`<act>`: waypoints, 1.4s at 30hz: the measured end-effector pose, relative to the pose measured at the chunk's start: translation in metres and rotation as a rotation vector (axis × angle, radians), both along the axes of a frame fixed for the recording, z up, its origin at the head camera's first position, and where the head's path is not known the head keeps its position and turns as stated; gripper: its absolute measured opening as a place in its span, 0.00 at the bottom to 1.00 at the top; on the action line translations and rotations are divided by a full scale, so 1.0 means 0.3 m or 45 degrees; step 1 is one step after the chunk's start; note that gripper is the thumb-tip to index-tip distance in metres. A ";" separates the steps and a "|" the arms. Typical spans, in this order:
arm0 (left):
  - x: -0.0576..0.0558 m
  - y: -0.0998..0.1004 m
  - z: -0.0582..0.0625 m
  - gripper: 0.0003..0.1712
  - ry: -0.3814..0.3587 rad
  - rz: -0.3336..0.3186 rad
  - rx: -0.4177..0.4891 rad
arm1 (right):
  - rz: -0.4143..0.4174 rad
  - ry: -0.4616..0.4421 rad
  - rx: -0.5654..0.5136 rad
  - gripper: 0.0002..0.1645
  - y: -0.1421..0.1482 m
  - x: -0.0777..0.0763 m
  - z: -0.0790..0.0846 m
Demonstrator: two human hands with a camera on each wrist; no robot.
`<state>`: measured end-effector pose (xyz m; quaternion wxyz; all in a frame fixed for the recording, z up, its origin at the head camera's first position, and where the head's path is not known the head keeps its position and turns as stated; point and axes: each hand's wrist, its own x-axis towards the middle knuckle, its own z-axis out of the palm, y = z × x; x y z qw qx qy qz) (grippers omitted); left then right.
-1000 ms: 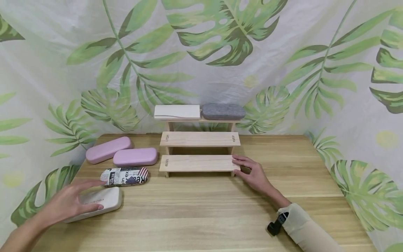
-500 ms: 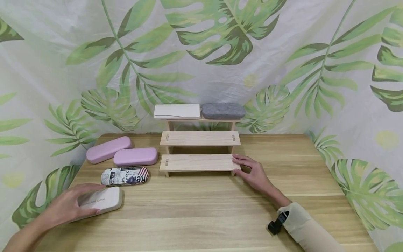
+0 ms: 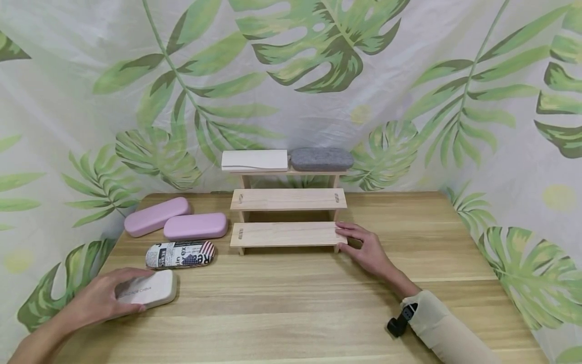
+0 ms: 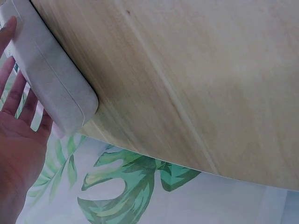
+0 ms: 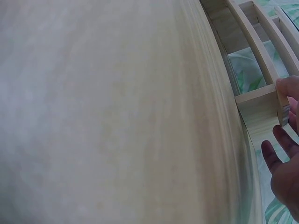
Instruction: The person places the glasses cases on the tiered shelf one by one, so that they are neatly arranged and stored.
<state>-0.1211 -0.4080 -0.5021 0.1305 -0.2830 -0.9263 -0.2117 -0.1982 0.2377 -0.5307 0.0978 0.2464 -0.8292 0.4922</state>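
On the table's near left, my left hand point(image 3: 97, 298) holds a white glasses case point(image 3: 152, 287), thumb along the near side and fingers along the far side. The left wrist view shows the case's pale side point(image 4: 58, 79) beside the fingers. My right hand point(image 3: 366, 250) grips the right end of the lowest board of a three-tier wooden stand point(image 3: 286, 234). In the right wrist view, the thumb and fingers of that hand point(image 5: 287, 154) are around the board's end point(image 5: 282, 109). A white case point(image 3: 254, 160) and a grey felt glasses case point(image 3: 322, 159) lie on the top tier.
Two pink glasses cases point(image 3: 195, 226) lie touching at the back left of the wooden table point(image 3: 282, 313). A newspaper-print glasses case point(image 3: 180, 254) lies between them and the white one. A leaf-print cloth point(image 3: 291, 106) hangs behind.
My left hand has closed in around the white glasses case, and more of its printed lettering shows. My right hand has stayed at the stand's lowest board.
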 end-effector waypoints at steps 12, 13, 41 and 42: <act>0.000 -0.004 -0.001 0.49 0.001 0.009 -0.036 | 0.006 -0.010 -0.011 0.24 0.002 0.000 0.000; 0.001 -0.004 -0.003 0.49 -0.001 0.007 -0.035 | 0.008 -0.011 -0.013 0.24 0.002 0.000 -0.001; -0.012 0.069 0.075 0.47 0.003 0.011 -0.052 | 0.001 -0.003 -0.005 0.23 0.002 -0.002 0.000; -0.014 0.075 0.081 0.46 0.005 0.011 -0.053 | 0.000 0.002 -0.001 0.23 0.003 -0.003 -0.002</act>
